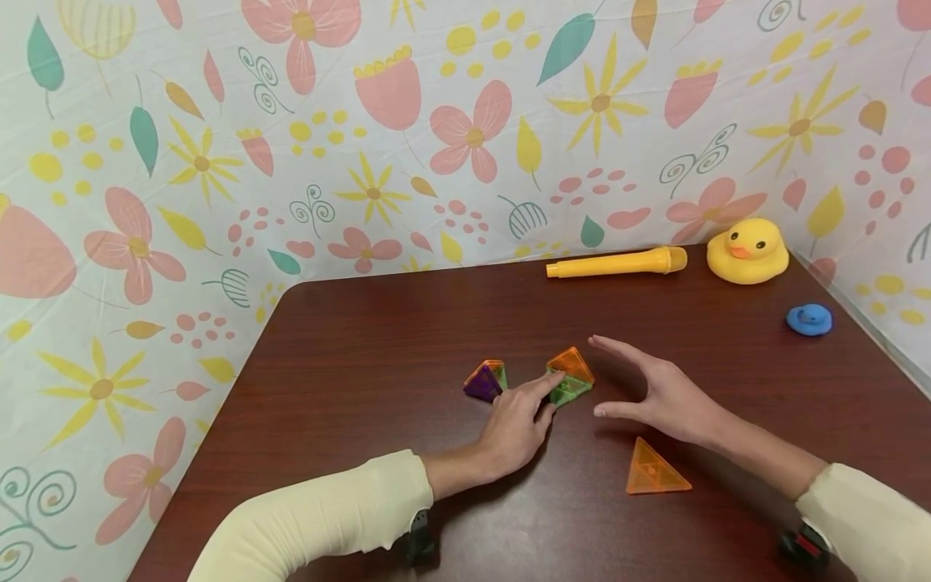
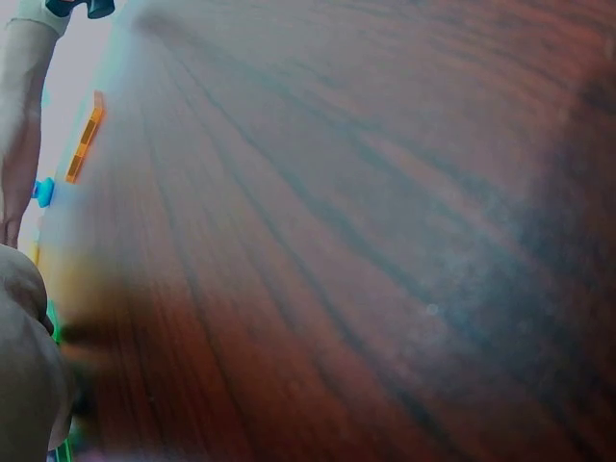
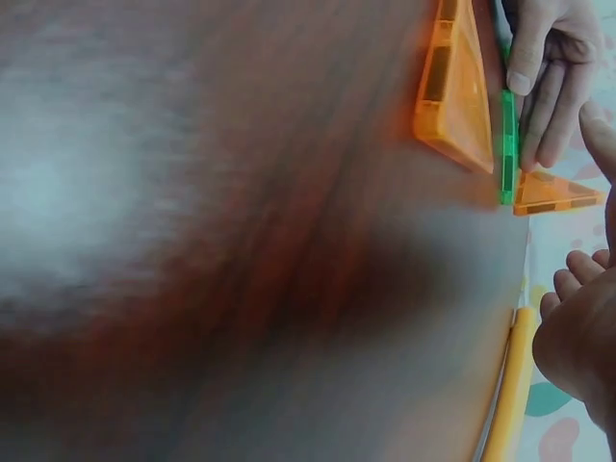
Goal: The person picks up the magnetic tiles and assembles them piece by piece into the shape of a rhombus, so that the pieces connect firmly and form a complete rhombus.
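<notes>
My left hand [image 1: 515,424] lies over the table between two small groups of see-through triangular tiles. Its index finger stretches onto a green triangle tile [image 1: 569,393], which meets an orange triangle tile [image 1: 575,364] along its far edge. In the right wrist view, the thumb and straight fingers of that left hand [image 3: 553,72] are right at the green tile. Beside its other edge sits a purple tile [image 1: 482,384] with orange and green ones behind it. To the right, my right hand [image 1: 669,400] holds nothing, its thumb and fingers spread apart near the green and orange pair.
A loose orange triangle tile [image 1: 655,470] lies flat on the brown table [image 1: 378,339], nearer than the right hand. At the back are a yellow toy microphone [image 1: 614,263] and a big yellow duck [image 1: 747,252]. A small blue duck [image 1: 809,320] sits near the right edge.
</notes>
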`<state>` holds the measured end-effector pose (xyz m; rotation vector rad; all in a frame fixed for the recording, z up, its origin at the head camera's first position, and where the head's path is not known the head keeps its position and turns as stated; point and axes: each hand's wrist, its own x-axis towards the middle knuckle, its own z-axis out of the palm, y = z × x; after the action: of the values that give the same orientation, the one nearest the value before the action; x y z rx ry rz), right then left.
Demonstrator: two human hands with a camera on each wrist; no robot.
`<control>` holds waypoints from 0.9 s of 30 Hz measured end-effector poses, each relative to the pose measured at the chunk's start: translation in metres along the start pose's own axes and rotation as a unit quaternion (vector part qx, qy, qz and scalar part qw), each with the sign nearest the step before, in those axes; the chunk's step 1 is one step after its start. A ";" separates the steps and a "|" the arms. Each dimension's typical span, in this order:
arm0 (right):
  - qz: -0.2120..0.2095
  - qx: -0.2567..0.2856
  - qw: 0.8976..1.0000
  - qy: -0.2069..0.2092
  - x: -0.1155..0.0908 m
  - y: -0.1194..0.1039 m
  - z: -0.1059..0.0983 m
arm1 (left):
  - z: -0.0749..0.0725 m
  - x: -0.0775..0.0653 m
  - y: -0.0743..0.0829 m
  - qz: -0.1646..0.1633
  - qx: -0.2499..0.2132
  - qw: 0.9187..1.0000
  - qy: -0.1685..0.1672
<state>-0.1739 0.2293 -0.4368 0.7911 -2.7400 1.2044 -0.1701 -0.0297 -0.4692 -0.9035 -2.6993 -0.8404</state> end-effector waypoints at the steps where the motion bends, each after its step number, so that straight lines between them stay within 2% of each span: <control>1: -0.002 0.005 1.000 -0.001 -0.002 0.001 0.000 | 0.000 0.000 0.000 0.000 0.000 1.000 0.001; 10: -0.024 0.029 0.999 0.011 -0.022 0.003 -0.003 | 0.001 0.000 -0.001 0.002 0.003 1.000 0.004; 21: -0.044 0.068 0.995 -0.053 -0.045 0.011 -0.006 | 0.000 0.000 -0.001 -0.002 -0.001 1.000 -0.002; 27: -0.063 0.067 0.994 -0.066 -0.052 0.014 -0.007 | 0.000 0.000 -0.001 -0.005 -0.001 1.000 -0.007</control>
<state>-0.1359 0.2646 -0.4538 1.0792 -2.6825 1.3669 -0.1711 -0.0306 -0.4699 -0.9020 -2.7173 -0.8421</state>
